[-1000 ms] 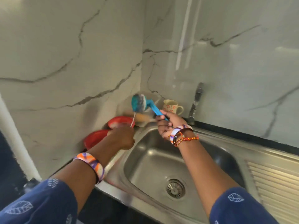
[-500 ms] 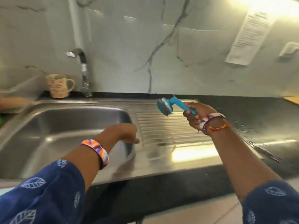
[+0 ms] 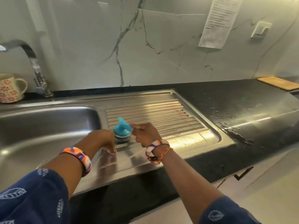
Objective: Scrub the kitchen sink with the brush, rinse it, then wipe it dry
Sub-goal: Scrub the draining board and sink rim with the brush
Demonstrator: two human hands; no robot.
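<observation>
Stainless steel sink (image 3: pixel 48 131) is lying set into a black countertop (image 3: pixel 242 101), its basin stretching away to the left and its ribbed drainboard (image 3: pixel 161 115) running off to the right. On the drainboard's near left corner, just beside the basin's edge, a blue brush (image 3: pixel 121 130) is standing head-down, its dark bristles pressing against the steel and its blue handle angling up toward the right. The right hand (image 3: pixel 146 134) is gripping that handle, fingers curled round it, with a patterned band and coloured threads sitting at the wrist. The left hand (image 3: pixel 103 139) is resting just left of the brush head, fingers bent downward with their tips touching the steel rim between basin and drainboard; it is holding nothing. A curved chrome tap (image 3: pixel 34 65) is rising behind the basin, and a cream mug with red flowers (image 3: pixel 11 88) is sitting to its left against the marble wall. Water drops are lying scattered on the counter to the right of the drainboard. Farther right, a wooden board (image 3: pixel 279 83) is lying flat on the counter, and a printed sheet (image 3: pixel 218 21) is hanging on the wall above.
</observation>
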